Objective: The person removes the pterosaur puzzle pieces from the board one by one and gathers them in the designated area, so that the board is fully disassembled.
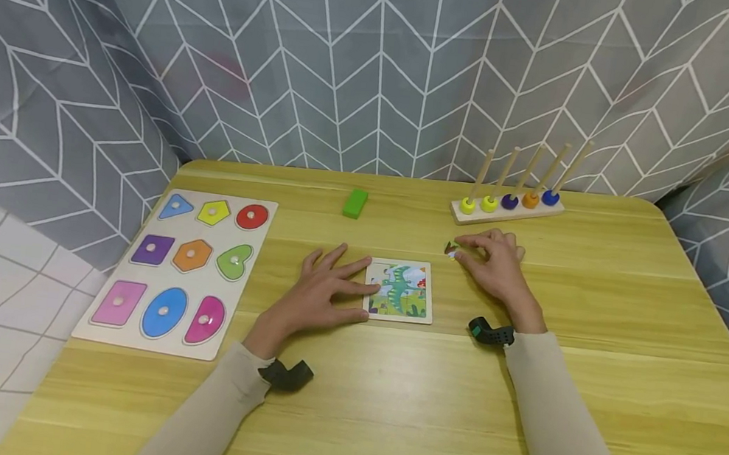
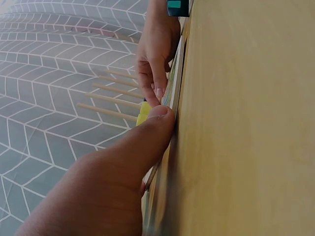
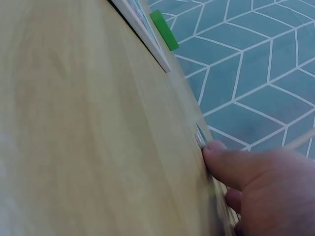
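Observation:
A small square jigsaw puzzle [image 1: 402, 289] with a green dinosaur picture and a pale frame lies in the middle of the table. My left hand [image 1: 321, 290] is spread at its left side, fingertips and thumb resting on the frame's edge and the picture. To the right of the puzzle, my right hand [image 1: 497, 265] pinches a small puzzle piece [image 1: 451, 249] between thumb and fingers, close over the table. The right wrist view shows the piece [image 3: 200, 137] nearly edge-on at the thumb tip, with most of it hidden.
A shape board [image 1: 230, 321] with several knobbed coloured shapes lies at the left. Beyond the puzzle sits a green block [image 1: 355, 203]. At the back right stands a wooden peg stand [image 1: 506, 213] with tall pegs and coloured rings. A patterned curtain [image 1: 407, 76] hangs behind the table.

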`<move>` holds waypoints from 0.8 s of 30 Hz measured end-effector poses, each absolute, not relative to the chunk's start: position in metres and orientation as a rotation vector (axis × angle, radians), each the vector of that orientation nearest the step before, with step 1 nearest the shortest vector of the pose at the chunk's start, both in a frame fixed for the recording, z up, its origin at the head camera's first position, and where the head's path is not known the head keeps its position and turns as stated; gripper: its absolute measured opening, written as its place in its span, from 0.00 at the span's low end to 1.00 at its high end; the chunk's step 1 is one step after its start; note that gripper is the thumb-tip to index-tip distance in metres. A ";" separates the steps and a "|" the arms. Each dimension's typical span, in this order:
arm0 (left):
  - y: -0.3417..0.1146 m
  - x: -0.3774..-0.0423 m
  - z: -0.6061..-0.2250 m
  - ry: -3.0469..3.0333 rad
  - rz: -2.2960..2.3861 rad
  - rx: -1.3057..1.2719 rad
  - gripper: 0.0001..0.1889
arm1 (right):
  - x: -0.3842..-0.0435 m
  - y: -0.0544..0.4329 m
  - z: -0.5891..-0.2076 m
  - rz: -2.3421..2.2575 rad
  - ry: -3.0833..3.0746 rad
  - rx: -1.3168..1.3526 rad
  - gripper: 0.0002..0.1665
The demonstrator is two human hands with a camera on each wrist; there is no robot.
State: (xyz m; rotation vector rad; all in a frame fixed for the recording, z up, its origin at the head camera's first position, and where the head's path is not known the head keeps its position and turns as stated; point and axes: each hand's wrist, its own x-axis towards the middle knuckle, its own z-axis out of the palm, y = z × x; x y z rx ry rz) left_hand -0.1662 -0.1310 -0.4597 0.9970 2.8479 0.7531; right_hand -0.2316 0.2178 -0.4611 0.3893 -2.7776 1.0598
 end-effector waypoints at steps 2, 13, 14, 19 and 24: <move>-0.131 -0.166 -0.460 2.846 0.747 0.995 0.26 | -0.232 0.218 -0.462 1.043 -2.756 0.387 0.16; -0.132 -0.166 -0.458 2.849 0.740 0.996 0.25 | -0.236 0.217 -0.463 1.014 -2.712 0.357 0.16; -0.132 -0.166 -0.458 2.848 0.741 0.996 0.25 | -0.236 0.216 -0.463 1.011 -2.715 0.352 0.16; -0.131 -0.166 -0.459 2.848 0.743 0.995 0.25 | -0.238 0.215 -0.464 0.978 -2.728 0.338 0.17; -0.131 -0.166 -0.459 2.853 0.736 0.993 0.25 | -0.240 0.214 -0.464 0.953 -2.730 0.337 0.17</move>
